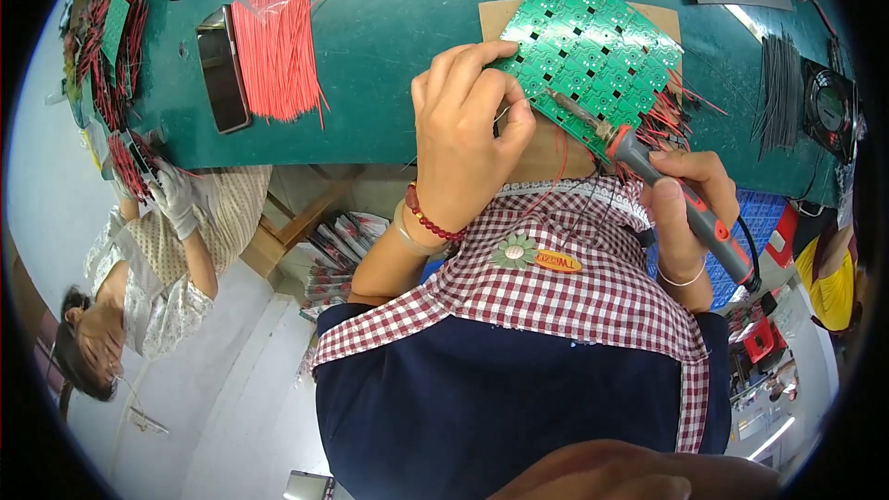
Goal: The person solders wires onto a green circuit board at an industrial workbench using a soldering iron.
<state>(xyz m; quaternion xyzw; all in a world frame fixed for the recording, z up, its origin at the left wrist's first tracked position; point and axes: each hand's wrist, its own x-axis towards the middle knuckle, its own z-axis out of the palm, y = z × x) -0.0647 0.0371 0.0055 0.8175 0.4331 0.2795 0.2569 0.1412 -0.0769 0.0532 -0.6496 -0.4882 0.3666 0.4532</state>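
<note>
A green circuit board panel [593, 46] lies tilted on a piece of brown cardboard [495, 18] at the near edge of the green table. My left hand [458, 134] is curled over the board's left corner, gripping it. A thin pale wire sticks out by the thumb. In my right hand [685, 199] is a soldering iron [676, 190] with a red and grey handle. Its metal tip rests on the board near the lower edge. Red and black leads [667, 120] bristle from the board's right side.
A bundle of red wires [278, 46] and a phone [222, 69] lie on the table [389, 28] at left. Black wires [781, 93] and a small fan [832, 111] sit at right. At far left, a co-worker's gloved hand [173, 199] holds red-black wires.
</note>
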